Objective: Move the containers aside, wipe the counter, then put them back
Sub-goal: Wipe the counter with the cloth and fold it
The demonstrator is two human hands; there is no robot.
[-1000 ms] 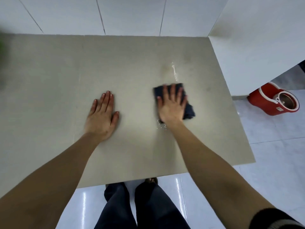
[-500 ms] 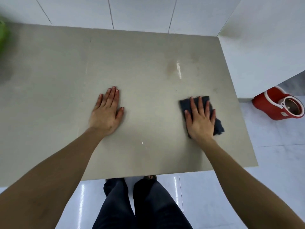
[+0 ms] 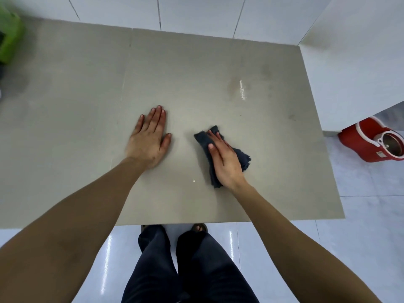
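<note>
My right hand (image 3: 224, 160) presses flat on a dark blue cloth (image 3: 241, 155) on the beige counter (image 3: 196, 68), a little right of centre. The fingers lie straight over the cloth and point up and left. My left hand (image 3: 150, 138) rests flat on the bare counter just to the left of the cloth, fingers together and straight. A blurred green container (image 3: 9, 33) shows at the counter's far left edge, cut off by the frame. A wet streak (image 3: 241, 89) glints further back on the right.
A white wall (image 3: 354, 51) bounds the counter on the right and white tiles (image 3: 196, 12) run behind it. A red mop bucket (image 3: 373, 142) stands on the floor to the right. My legs (image 3: 185, 263) stand at the counter's front edge.
My right hand has slid the cloth from the right side back to the left toward my left hand, and turned to point up-left. My left hand stays flat on the counter.
</note>
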